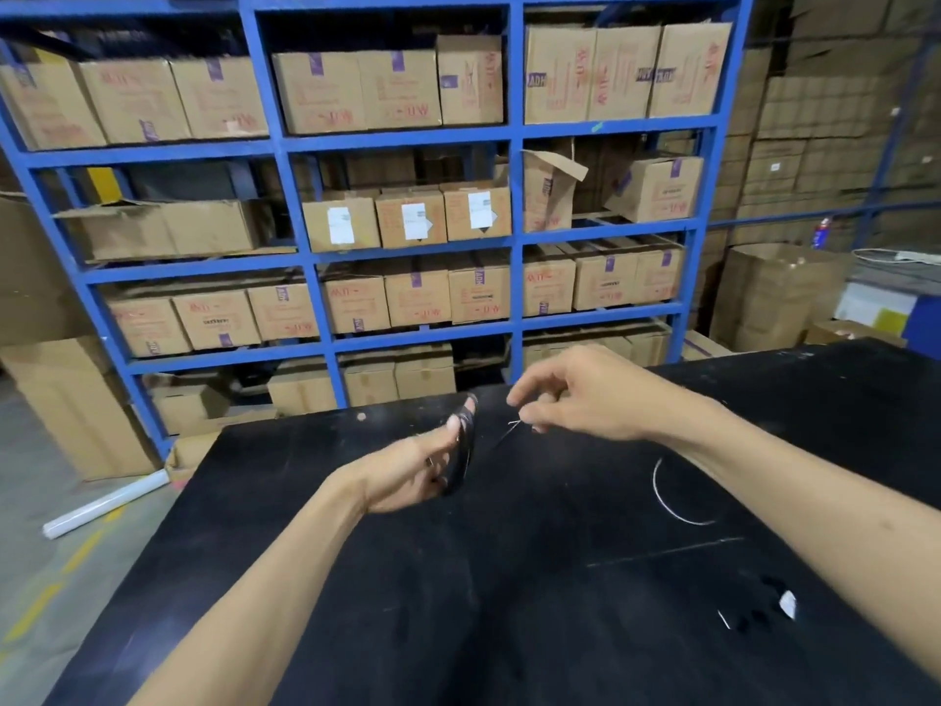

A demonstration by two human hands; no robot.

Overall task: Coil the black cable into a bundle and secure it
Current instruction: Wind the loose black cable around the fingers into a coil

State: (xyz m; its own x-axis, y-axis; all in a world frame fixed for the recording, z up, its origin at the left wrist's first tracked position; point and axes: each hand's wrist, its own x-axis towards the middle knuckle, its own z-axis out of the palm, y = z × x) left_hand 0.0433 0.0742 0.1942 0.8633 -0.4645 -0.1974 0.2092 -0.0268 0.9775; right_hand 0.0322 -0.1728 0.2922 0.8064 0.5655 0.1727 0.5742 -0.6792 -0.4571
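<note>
The black cable (464, 445) is wound into a narrow oval bundle, held upright above the black table (356, 578). My left hand (407, 471) grips the bundle from the left, thumb pressed on its upper part. My right hand (580, 394) hovers just to the right of it, fingertips pinched on a thin wire tie (511, 427) that runs down toward the bundle. Whether the tie wraps the coil is hard to tell against the dark table.
A thin white wire loop (672, 494) lies on the table to the right, and a small white scrap (787, 603) sits near the front right. Blue shelving (407, 137) with cardboard boxes stands behind the table. A white roll (104, 504) lies on the floor at left.
</note>
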